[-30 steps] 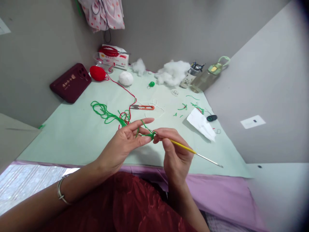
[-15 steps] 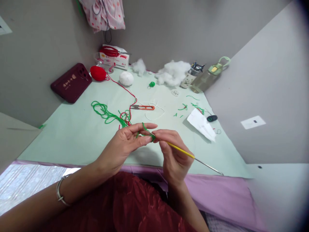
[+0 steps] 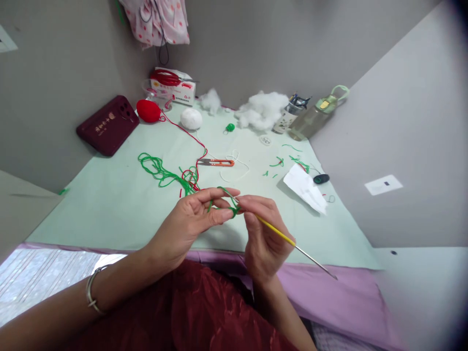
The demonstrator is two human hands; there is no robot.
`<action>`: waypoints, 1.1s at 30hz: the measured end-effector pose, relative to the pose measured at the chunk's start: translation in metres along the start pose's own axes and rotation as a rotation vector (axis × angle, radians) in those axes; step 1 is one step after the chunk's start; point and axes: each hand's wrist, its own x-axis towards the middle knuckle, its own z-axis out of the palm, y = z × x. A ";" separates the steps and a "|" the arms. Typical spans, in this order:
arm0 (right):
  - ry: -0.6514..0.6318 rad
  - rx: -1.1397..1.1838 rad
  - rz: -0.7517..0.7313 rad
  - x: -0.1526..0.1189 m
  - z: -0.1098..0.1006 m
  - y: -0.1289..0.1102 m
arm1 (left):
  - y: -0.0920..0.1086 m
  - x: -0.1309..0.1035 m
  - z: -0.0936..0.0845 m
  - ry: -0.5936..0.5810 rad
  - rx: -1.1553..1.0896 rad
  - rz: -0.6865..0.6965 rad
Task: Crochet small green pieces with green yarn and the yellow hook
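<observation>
My left hand (image 3: 193,214) pinches a small piece of green crochet work (image 3: 234,211) between thumb and fingers, with a strand of green yarn looped over the raised index finger. In my right hand (image 3: 268,231) is a crochet hook with a yellow grip (image 3: 276,230), held like a pen. Its near metal end points down to the right, while the working tip meets the green yarn at my left fingertips. The tip itself is partly hidden by fingers. Loose green yarn (image 3: 157,170) trails on the table behind my left hand, tangled with a red strand.
Orange thread snips (image 3: 216,162) lie beyond my hands. Farther back are a red yarn ball (image 3: 148,111), a white yarn ball (image 3: 191,118), stuffing (image 3: 261,111) and a bottle (image 3: 312,119). A phone (image 3: 108,126) leans at left; white paper (image 3: 304,187) lies at right.
The hook's near end has dipped lower and its working tip has shifted slightly right. The green strand now stretches from my left index finger toward the hook. Things on the table have stayed put.
</observation>
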 end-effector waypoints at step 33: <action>0.082 -0.117 -0.106 -0.003 0.003 -0.002 | 0.006 0.000 0.003 0.125 -0.020 -0.044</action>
